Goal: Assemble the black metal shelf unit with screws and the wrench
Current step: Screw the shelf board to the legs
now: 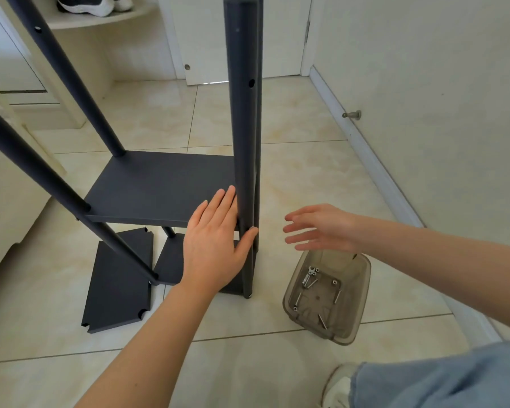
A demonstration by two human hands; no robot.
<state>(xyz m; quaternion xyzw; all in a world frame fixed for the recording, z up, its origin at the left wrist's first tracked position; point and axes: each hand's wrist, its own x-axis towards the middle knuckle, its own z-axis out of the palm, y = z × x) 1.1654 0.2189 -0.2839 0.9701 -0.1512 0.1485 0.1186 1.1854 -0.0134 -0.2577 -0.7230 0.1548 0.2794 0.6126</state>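
A pale tiled floor (306, 172) fills most of the frame, with a white door (248, 39) at the top centre. The black shelf unit (159, 184) stands on the floor left of centre, partly built. Its upper board (147, 198) is fixed between four round posts, and a lower board (171, 260) shows beneath it near the floor. The near post (242, 113) rises upright through the middle of the frame, with a second post (259, 142) close behind it. Two more posts (42, 172) lean in from the upper left. A loose panel (118, 287) with notched corners lies flat on the floor at lower left, just beside the unit's foot.

A knee in blue jeans (442, 378) sits at the lower right corner. A smoky clear bin (362, 290) stands on the floor right of the near post, apart from it.

The left grip (215, 240) is released: its fingers lie straight and flat against the upper board's front edge and the near post, and the thumb presses the post's front. The right grip (321, 228) is released too, its fingers spread and relaxed, holding nothing, in the air right of the post and above the bin. Dark shoes (86, 4) rest on a curved ledge at top left. Several silver screws (309, 278) lie scattered on the bin's bottom.
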